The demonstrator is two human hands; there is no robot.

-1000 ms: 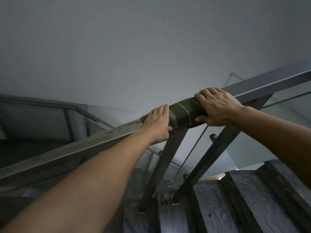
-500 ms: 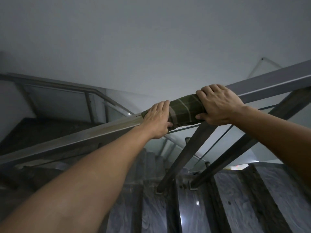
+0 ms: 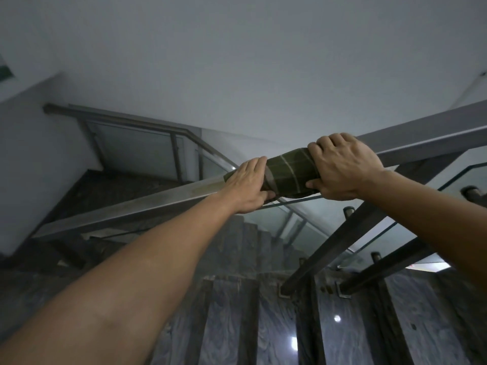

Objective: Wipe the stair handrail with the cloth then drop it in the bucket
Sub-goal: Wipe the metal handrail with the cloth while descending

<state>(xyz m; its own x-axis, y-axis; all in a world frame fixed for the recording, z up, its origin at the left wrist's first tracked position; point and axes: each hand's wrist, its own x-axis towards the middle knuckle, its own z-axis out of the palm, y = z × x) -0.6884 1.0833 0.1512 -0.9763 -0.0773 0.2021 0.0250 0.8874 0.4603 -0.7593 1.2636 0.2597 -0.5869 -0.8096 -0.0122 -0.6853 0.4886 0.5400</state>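
A dark green cloth (image 3: 290, 172) with pale stripes is wrapped around the grey metal stair handrail (image 3: 147, 206), which slopes up from lower left to upper right. My left hand (image 3: 249, 188) grips the cloth's lower end, fingers over the top of the rail. My right hand (image 3: 342, 167) clasps the cloth's upper end, thumb under the rail. The two hands sit close together with the cloth between them. No bucket is in view.
Dark marble steps (image 3: 347, 325) descend below. Slanted metal posts (image 3: 337, 241) and glass panels (image 3: 303, 227) carry the rail. A second handrail (image 3: 137, 122) runs along the lower landing at the left. A white wall fills the top.
The view has shifted downward and toward the lower flight, showing more of the landing and its rail. Both hands keep the same grip on the cloth, which has slid along the rail past the posts.
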